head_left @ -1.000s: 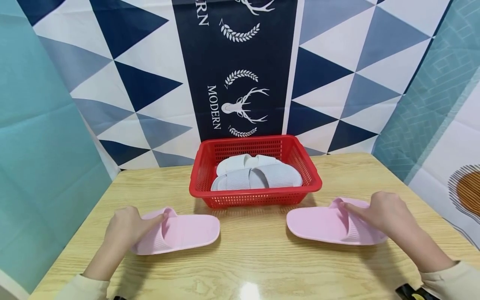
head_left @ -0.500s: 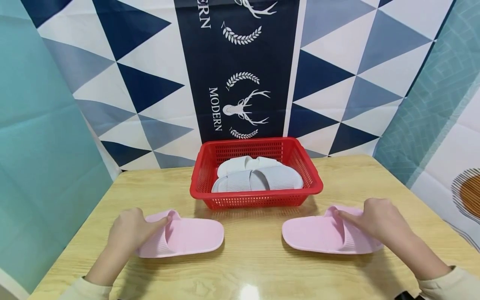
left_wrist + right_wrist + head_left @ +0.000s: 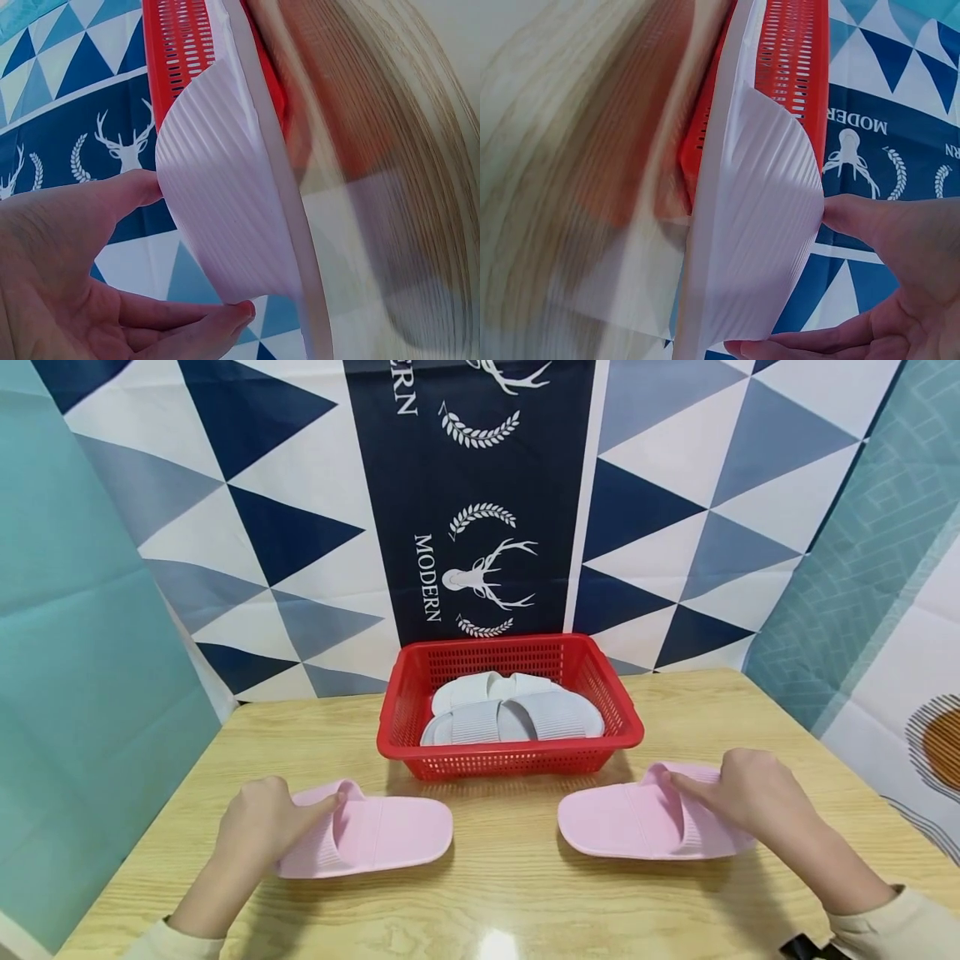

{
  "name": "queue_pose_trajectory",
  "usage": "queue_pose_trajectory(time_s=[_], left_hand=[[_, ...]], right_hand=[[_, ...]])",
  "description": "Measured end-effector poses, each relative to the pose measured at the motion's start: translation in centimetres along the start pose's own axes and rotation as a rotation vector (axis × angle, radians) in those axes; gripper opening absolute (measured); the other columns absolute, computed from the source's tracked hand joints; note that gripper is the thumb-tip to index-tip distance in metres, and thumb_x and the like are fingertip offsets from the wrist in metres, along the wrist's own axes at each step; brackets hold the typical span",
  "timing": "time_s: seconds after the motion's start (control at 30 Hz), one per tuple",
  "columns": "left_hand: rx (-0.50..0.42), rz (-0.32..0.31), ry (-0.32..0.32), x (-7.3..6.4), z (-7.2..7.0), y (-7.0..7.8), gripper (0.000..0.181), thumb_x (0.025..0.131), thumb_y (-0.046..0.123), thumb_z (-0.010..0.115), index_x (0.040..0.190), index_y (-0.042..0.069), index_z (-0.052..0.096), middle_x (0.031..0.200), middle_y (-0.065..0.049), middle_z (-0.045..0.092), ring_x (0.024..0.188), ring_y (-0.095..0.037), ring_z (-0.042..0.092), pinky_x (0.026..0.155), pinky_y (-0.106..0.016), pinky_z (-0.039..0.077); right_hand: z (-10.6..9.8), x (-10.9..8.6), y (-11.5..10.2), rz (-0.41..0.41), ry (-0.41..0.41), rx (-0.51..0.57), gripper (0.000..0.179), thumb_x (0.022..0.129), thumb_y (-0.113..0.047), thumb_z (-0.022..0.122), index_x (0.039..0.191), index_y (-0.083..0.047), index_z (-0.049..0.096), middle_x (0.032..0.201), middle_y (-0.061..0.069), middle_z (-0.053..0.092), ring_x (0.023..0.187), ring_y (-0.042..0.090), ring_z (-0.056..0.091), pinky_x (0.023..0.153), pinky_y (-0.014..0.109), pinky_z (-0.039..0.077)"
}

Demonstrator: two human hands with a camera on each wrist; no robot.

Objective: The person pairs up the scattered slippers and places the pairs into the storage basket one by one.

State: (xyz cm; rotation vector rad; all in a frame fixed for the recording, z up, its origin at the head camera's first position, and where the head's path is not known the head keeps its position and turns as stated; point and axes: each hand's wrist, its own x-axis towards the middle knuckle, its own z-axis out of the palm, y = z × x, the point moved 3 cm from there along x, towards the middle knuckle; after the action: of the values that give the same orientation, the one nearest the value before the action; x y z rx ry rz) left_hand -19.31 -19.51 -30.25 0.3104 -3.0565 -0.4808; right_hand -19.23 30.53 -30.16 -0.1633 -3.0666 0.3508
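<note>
Two pink slippers are held just over the table, their bare ends pointing toward each other. My left hand [image 3: 258, 822] grips the left slipper [image 3: 401, 831] by its ribbed strap; in the left wrist view the thumb and fingers [image 3: 191, 330] pinch the strap's two edges. On the other side my right hand [image 3: 761, 789] holds the right slipper [image 3: 600, 818] by its strap, thumb at one edge and fingers [image 3: 817, 341] at the other. Both soles stay apart from the wood, with shadows beneath them.
Behind the slippers stands a red plastic basket [image 3: 510, 762] on the wooden table [image 3: 495, 885]. White slippers [image 3: 558, 714] lie inside it. A patterned cloth [image 3: 307, 527] hangs along the back of the table, and teal sheeting [image 3: 90, 652] covers the left side.
Both pink slippers have moved a little inward, toward each other. The right one first dipped, then rose slightly. Both hands keep their grip; the basket stays in place.
</note>
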Motion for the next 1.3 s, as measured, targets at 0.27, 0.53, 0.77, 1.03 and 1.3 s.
queue_pose_trajectory(time_s=[0.27, 0.53, 0.77, 1.03, 1.3], left_hand=[[-0.008, 0.003, -0.008, -0.1, 0.3, 0.2, 0.063, 0.076, 0.064, 0.065, 0.058, 0.005, 0.048, 0.055, -0.006, 0.042, 0.055, -0.020, 0.044, 0.049, -0.027, 0.028], [-0.003, -0.004, -0.017, -0.3, 0.4, 0.3, 0.065, 0.076, 0.065, 0.064, 0.062, 0.002, 0.054, 0.057, -0.009, 0.046, 0.057, -0.022, 0.047, 0.049, -0.027, 0.030], [-0.018, 0.005, -0.004, -0.5, 0.3, 0.5, 0.065, 0.075, 0.065, 0.065, 0.057, 0.006, 0.046, 0.055, -0.006, 0.041, 0.055, -0.020, 0.043, 0.049, -0.027, 0.028], [-0.013, 0.013, -0.008, -0.6, 0.2, 0.9, 0.063, 0.076, 0.064, 0.065, 0.057, 0.006, 0.048, 0.055, -0.006, 0.042, 0.055, -0.021, 0.045, 0.048, -0.027, 0.029], [-0.009, 0.013, -0.014, -0.5, 0.1, 1.4, 0.064, 0.077, 0.064, 0.064, 0.059, 0.004, 0.051, 0.057, -0.008, 0.045, 0.057, -0.022, 0.046, 0.049, -0.027, 0.030]], right_hand=[[-0.2, -0.1, -0.4, 0.005, -0.013, 0.006, 0.059, 0.080, -0.059, 0.064, 0.054, -0.013, 0.038, 0.052, -0.001, 0.033, 0.051, 0.015, 0.036, 0.050, 0.026, 0.025], [-0.4, -0.2, -1.1, 0.002, -0.012, 0.016, 0.060, 0.079, -0.059, 0.065, 0.052, -0.014, 0.036, 0.050, -0.003, 0.031, 0.049, 0.013, 0.033, 0.049, 0.026, 0.023], [-0.6, -0.2, -1.6, -0.002, -0.001, 0.017, 0.060, 0.079, -0.058, 0.066, 0.051, -0.015, 0.035, 0.049, -0.003, 0.030, 0.047, 0.013, 0.032, 0.049, 0.026, 0.023], [-0.6, -0.2, -2.1, -0.001, 0.013, -0.004, 0.059, 0.078, -0.058, 0.066, 0.051, -0.014, 0.036, 0.048, -0.003, 0.031, 0.047, 0.013, 0.032, 0.049, 0.026, 0.023], [-0.7, -0.2, -2.6, -0.004, 0.019, -0.003, 0.061, 0.078, -0.060, 0.066, 0.051, -0.014, 0.035, 0.047, -0.003, 0.031, 0.047, 0.013, 0.031, 0.048, 0.026, 0.023]])
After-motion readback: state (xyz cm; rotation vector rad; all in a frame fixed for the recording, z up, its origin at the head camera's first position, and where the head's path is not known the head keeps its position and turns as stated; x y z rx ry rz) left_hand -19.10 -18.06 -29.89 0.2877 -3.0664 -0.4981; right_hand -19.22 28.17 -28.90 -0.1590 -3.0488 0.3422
